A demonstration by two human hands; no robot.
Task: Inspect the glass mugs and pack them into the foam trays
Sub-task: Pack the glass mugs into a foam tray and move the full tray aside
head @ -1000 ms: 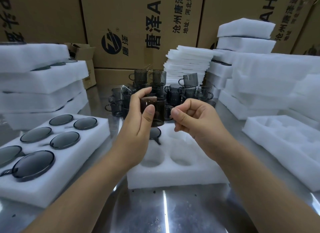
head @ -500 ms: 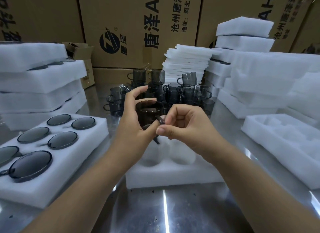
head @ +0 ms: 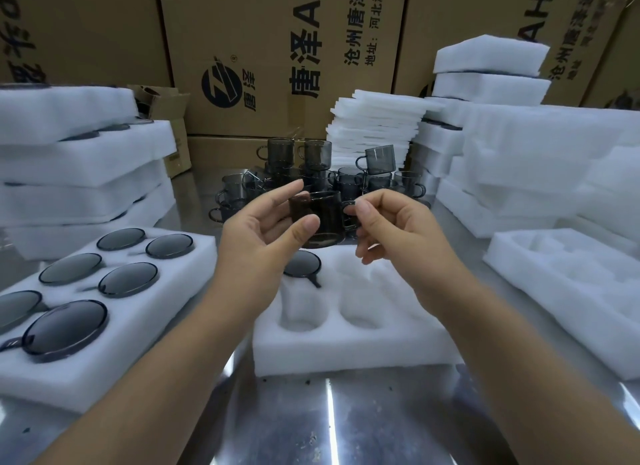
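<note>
Head view. A held mug [head: 325,218] of smoky glass stood upright in the air above the middle foam tray [head: 346,347], mouth up and handle to the right; the left hand [head: 263,236] clamped its body, thumb on the near wall and fingers [head: 284,192] reaching to the far rim; the right hand [head: 391,229] pinched the handle between thumb and forefinger, its other fingers curled beneath. The middle foam tray lay on the steel table [head: 329,423] just below the hands; one packed mug [head: 302,264] sat in its rear left pocket, showing as a dark disc with the handle in a slot. To the left a filled tray [head: 166,308] showed six such discs; behind the hands a cluster of loose mugs [head: 311,159] stood on the table, some two high. Stacked foam trays rose at the left [head: 86,159] and the right [head: 519,159]; a further tray [head: 571,291] lay at the right, well apart from the hands; printed cardboard boxes [head: 263,49] closed the background.
</note>
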